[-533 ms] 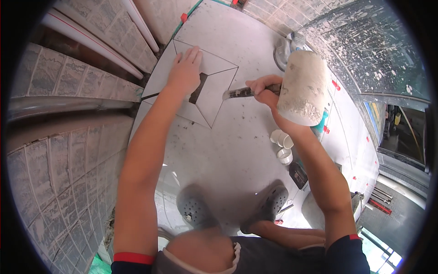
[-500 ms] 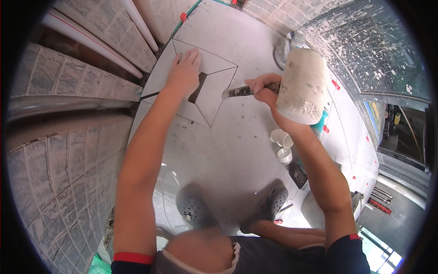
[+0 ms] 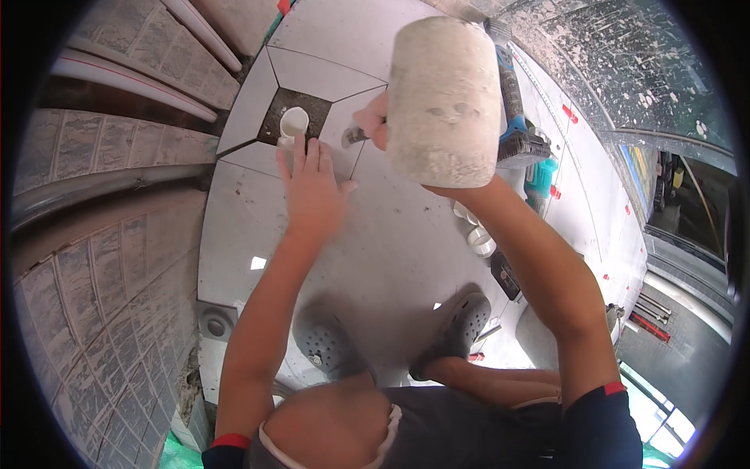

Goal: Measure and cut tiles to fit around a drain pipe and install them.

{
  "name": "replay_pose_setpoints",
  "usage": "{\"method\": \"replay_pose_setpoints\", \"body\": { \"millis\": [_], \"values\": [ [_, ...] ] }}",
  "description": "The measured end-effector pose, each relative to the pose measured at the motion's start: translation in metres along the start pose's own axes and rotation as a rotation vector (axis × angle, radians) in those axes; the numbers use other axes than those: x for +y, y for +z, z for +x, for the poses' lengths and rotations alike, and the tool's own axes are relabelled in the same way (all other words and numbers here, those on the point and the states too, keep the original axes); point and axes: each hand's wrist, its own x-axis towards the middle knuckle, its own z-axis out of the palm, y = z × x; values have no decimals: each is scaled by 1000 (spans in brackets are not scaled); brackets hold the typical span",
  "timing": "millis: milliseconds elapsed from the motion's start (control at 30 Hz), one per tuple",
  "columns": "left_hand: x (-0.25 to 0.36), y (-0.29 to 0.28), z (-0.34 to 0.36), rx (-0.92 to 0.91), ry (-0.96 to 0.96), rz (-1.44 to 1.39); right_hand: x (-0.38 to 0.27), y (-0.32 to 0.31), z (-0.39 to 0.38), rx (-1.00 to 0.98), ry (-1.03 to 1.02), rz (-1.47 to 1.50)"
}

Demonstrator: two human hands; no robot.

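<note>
My right hand [image 3: 376, 119] is wrapped round the dark handle of a mallet with a big, worn white head [image 3: 445, 102]. The mallet is raised over the floor and hides most of that hand. My left hand [image 3: 312, 187] rests with its fingers stretched out on a pale floor tile [image 3: 234, 203]. Its fingertips reach the near edge of a square opening [image 3: 314, 108] in the tiles. A white pipe end [image 3: 294, 122] stands up in that opening, just beyond the fingers. Cut tile pieces [image 3: 328, 66] surround the opening with dark joints between them.
White plastic rings [image 3: 480, 241] and a dark box-like item [image 3: 506, 277] lie right of my feet. A black and blue tool [image 3: 517, 141] and a teal bottle-like thing [image 3: 541, 178] are at the right. Red clips [image 3: 569, 114] dot the tile joints. Pipes [image 3: 137, 84] run along the left wall.
My left hand has drawn back toward me from the tile piece, uncovering the opening and the pipe end. The mallet has moved left and up in the view. My view has shifted slightly.
</note>
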Motion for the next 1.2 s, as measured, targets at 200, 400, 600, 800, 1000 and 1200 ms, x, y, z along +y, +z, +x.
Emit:
{"method": "replay_pose_setpoints", "body": {
  "millis": [200, 400, 600, 800, 1000, 1200],
  "values": [
    [-2, 4, 3, 49, 48, -83, 11, 19, -9, -75, 36, 359],
    [-52, -1, 1, 96, 114, -202, 10, 15, -18, -85, 376, 843],
    [-83, -7, -16, 102, 202, -214, -15, -9, -34, 54, 306, 196],
    [-85, -10, -19, 156, 193, -184, -78, -44, -6, -88, 323, 14],
    [-61, -12, -57, 75, 209, -215, -58, -37, -48, -181, 375, 287],
    [-49, -16, -113, 6, 291, -296, -76, -33, -55, -354, 678, 575]
  ]
}}
